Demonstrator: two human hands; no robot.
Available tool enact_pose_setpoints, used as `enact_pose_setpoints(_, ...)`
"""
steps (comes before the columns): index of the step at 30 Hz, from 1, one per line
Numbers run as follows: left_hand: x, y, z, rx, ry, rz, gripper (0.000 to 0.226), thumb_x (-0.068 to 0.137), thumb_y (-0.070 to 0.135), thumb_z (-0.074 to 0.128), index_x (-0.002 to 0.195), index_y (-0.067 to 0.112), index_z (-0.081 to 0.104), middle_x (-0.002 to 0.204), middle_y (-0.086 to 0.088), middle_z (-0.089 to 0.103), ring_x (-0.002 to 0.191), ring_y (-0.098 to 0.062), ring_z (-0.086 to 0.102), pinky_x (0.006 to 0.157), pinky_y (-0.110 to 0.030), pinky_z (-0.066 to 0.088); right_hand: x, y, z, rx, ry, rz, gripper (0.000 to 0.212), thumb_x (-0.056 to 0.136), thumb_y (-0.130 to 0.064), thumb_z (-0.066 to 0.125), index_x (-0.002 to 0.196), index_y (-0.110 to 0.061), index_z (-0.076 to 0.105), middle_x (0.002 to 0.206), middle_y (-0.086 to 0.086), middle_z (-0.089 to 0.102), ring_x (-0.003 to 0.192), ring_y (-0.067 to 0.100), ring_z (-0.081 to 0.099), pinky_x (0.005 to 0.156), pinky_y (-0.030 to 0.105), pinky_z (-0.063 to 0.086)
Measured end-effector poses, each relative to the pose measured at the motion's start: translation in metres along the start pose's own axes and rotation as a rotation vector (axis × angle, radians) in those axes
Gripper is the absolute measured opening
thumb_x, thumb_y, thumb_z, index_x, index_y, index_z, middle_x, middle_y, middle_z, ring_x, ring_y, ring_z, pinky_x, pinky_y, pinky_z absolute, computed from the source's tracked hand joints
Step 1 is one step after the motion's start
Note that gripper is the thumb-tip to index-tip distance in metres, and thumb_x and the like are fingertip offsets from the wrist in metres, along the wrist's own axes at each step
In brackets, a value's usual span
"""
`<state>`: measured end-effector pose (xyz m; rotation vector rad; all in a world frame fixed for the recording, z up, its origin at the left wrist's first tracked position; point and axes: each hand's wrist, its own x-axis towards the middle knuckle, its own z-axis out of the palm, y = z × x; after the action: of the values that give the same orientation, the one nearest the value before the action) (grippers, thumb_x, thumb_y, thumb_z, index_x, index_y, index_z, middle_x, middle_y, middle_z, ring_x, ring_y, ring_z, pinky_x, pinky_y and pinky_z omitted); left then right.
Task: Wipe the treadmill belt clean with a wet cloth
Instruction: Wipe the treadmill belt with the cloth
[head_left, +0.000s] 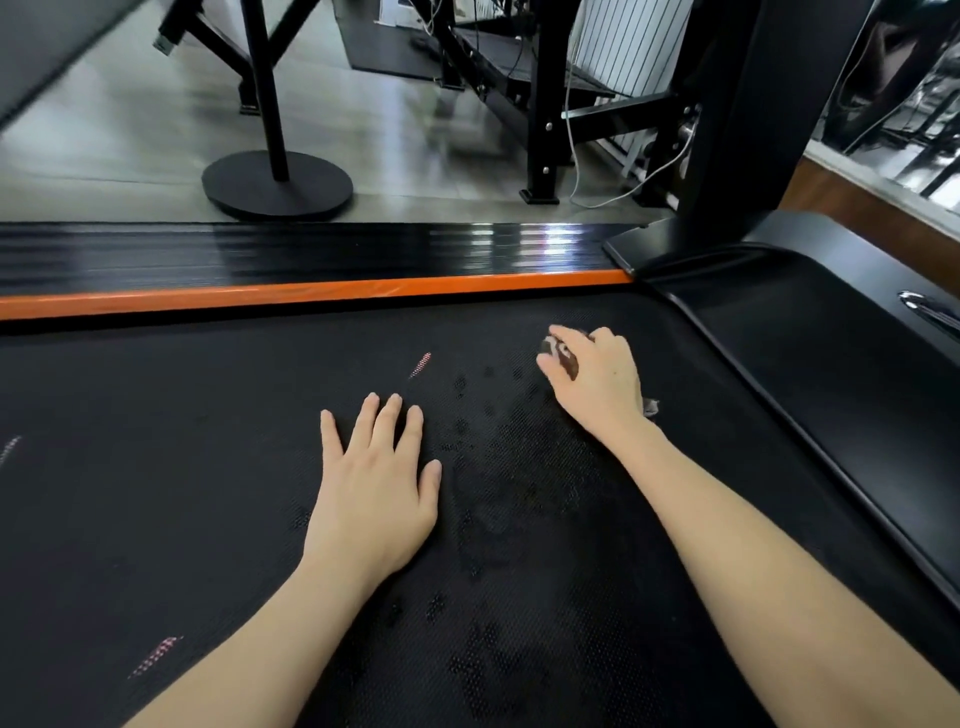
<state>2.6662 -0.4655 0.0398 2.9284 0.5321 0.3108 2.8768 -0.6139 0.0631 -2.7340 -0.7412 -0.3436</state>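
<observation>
Right hand curled round a small dark cloth, pressing it on the belt near the far right corner. Left hand flat, fingers spread, holding nothing, planted mid-belt. Risk: bunched cloth may slip out; the leaning hand may skid on damp patches. Orange strip bounds the far side, motor cover close on the right. Open belt leftward toward pink marks.
</observation>
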Motion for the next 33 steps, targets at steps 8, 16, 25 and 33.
enact_pose_setpoints(8,0.000,-0.001,0.002,0.003,0.010,0.001,0.061,0.087,0.042,0.030,0.126,0.005,0.058,0.131,-0.016,0.056,0.128,-0.035,0.047,0.103,-0.062,0.033,0.004,0.026,-0.001,0.203,-0.141,-0.246,0.045,0.095,-0.031,0.055,0.139,-0.033,0.046,0.155,0.002,0.028,0.140,0.021,0.031,0.108,0.037,0.032)
enact_pose_setpoints(16,0.001,-0.001,0.004,0.022,0.020,0.005,0.060,0.087,0.041,0.030,0.124,0.005,0.060,0.128,-0.017,0.058,0.126,-0.035,0.049,0.101,-0.063,0.035,0.014,-0.022,0.010,0.182,-0.016,-0.164,0.028,0.091,-0.022,0.060,0.119,-0.025,0.065,0.139,0.004,0.048,0.118,0.030,0.053,0.100,0.038,0.038)
enact_pose_setpoints(25,0.001,-0.002,0.004,0.007,0.019,0.001,0.060,0.088,0.042,0.030,0.127,0.006,0.058,0.131,-0.015,0.056,0.128,-0.034,0.046,0.104,-0.061,0.033,0.005,-0.015,0.008,0.103,0.022,-0.550,0.022,0.084,-0.020,0.059,0.099,-0.027,0.073,0.115,0.007,0.064,0.088,0.030,0.059,0.078,0.043,0.049)
enact_pose_setpoints(33,0.001,-0.002,0.006,0.009,0.026,0.003,0.060,0.088,0.041,0.030,0.127,0.005,0.058,0.131,-0.016,0.056,0.128,-0.034,0.047,0.103,-0.062,0.033,0.040,-0.045,0.028,0.137,0.097,-0.080,0.025,0.094,-0.023,0.048,0.105,-0.024,0.070,0.115,0.006,0.059,0.097,0.030,0.058,0.083,0.032,0.042)
